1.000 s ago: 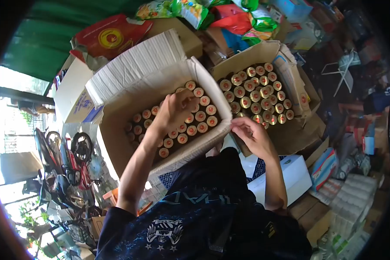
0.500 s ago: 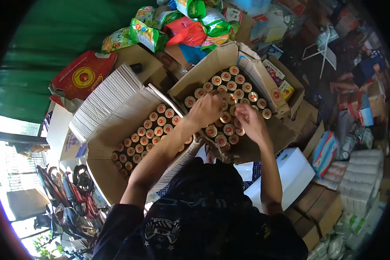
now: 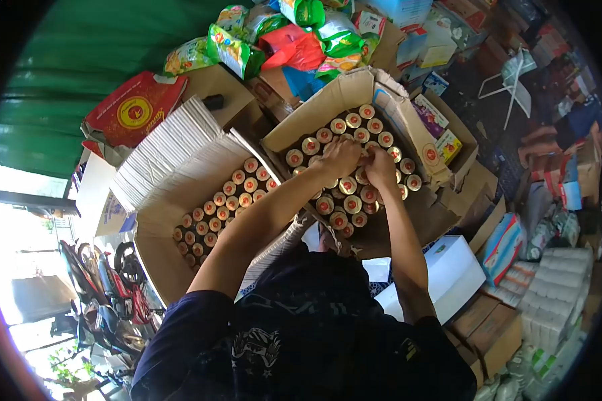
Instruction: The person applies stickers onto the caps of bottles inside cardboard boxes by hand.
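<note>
Round gold-topped cylinders (image 3: 348, 186) with red centres stand packed in rows in the right cardboard box (image 3: 301, 121). Over the middle of these rows are both my hands. My left hand (image 3: 342, 159) is closed, its fingers bent down among the tops. Close beside it, my right hand (image 3: 381, 170) is closed too, and the fingertips of both meet. Whatever lies between the fingers is hidden. A second cardboard box (image 3: 160, 257) on the left holds more of the same cylinders (image 3: 219, 198), partly covered by my left forearm.
Green snack-like packets (image 3: 234, 52) and a red plastic bag (image 3: 291, 48) lie piled behind the boxes. At the left stands a red carton (image 3: 134, 110). A white box (image 3: 441, 271) is by my right elbow. Motorbikes (image 3: 114, 287) are parked at far left.
My right hand has moved up and left until its fingers meet those of my left hand. My left hand has shifted slightly right and down over the cylinders. The view has shifted slightly.
</note>
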{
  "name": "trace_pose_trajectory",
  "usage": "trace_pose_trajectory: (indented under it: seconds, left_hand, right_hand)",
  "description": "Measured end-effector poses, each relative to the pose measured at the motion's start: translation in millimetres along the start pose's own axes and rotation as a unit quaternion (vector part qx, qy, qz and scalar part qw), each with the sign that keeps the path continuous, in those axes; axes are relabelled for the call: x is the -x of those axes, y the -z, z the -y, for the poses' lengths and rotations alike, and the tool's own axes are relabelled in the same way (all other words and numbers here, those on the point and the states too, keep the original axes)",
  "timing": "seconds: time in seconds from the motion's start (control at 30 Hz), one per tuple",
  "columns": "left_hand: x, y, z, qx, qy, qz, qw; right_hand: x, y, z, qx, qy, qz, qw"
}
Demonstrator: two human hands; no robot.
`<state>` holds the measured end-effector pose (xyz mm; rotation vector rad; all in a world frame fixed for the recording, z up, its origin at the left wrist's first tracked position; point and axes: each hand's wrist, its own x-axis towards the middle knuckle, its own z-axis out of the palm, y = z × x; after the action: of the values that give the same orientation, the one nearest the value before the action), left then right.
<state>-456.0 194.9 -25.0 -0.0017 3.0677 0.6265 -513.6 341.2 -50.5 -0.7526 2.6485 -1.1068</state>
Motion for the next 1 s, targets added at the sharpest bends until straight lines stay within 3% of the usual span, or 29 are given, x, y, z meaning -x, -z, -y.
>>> trace_pose_trajectory:
  seconds: [0.1, 0.13, 0.17, 0.2, 0.23, 0.3, 0.33, 0.4, 0.57, 0.67, 0.73, 0.77, 0.8, 0.83, 0.93, 1.0]
  left_hand:
    - [6.1, 28.7, -20.3, 0.056, 0.083, -0.005, 0.995]
    - [9.5, 35.7, -24.7, 0.024, 0.054, -0.014, 0.998]
    - [10.1, 41.5, -23.2, -0.013, 0.028, -0.023, 0.999]
    - [11.7, 47.4, -20.6, 0.089, 0.037, -0.054, 0.994]
    - [24.9, 60.9, -25.0, 0.065, -0.002, -0.180, 0.981]
    - [52.3, 100.4, -29.1, 0.019, -0.068, -0.320, 0.945]
    - [64.0, 124.4, -29.0, 0.048, -0.048, -0.302, 0.951]
    - [91.8, 169.8, -24.2, 0.112, -0.015, -0.267, 0.957]
    - [200.5, 226.5, -2.8, 0.131, 0.063, -0.260, 0.955]
    - [256.6, 223.7, 23.7, 0.100, 0.133, -0.224, 0.960]
    - [291.7, 214.6, 41.1, 0.125, 0.214, -0.156, 0.956]
    - [305.5, 206.0, 50.2, 0.131, 0.248, -0.139, 0.950]
    - [317.6, 195.6, 60.8, 0.139, 0.281, -0.122, 0.942]
    - [329.5, 183.9, 70.7, 0.149, 0.313, -0.105, 0.932]
    - [362.0, 145.8, 99.6, 0.117, 0.279, -0.076, 0.950]
    - [374.9, 102.6, 134.0, 0.070, 0.283, 0.031, 0.956]
  right_hand:
    - [2.7, 27.4, 31.0, -0.025, 0.015, -0.010, 1.000]
    - [-3.4, 23.3, 20.3, 0.077, 0.052, -0.067, 0.993]
    - [7.0, 50.0, 57.1, 0.055, 0.024, -0.054, 0.997]
    - [-2.8, 48.1, 45.6, -0.048, 0.010, -0.037, 0.998]
    - [-2.2, 58.4, 55.5, -0.040, 0.007, -0.050, 0.998]
    - [13.0, 92.4, 119.5, -0.031, 0.115, -0.073, 0.990]
    - [22.0, 100.6, 146.1, -0.064, 0.099, -0.070, 0.991]
    - [35.6, 102.5, 186.1, -0.109, 0.161, -0.064, 0.979]
    - [70.1, 62.2, 260.1, -0.142, 0.203, 0.073, 0.966]
    - [84.1, 16.5, 297.1, -0.168, 0.175, 0.235, 0.941]
    - [82.7, -36.6, 288.9, -0.199, 0.222, 0.315, 0.901]
    - [78.7, -63.0, 287.7, -0.176, 0.178, 0.396, 0.883]
    - [77.4, -84.4, 290.9, -0.099, 0.215, 0.411, 0.880]
    - [78.6, -99.5, 301.0, -0.072, 0.179, 0.464, 0.865]
    - [89.1, -145.6, 317.2, 0.031, 0.114, 0.571, 0.812]
    - [99.6, -174.9, 314.7, 0.084, 0.101, 0.615, 0.777]
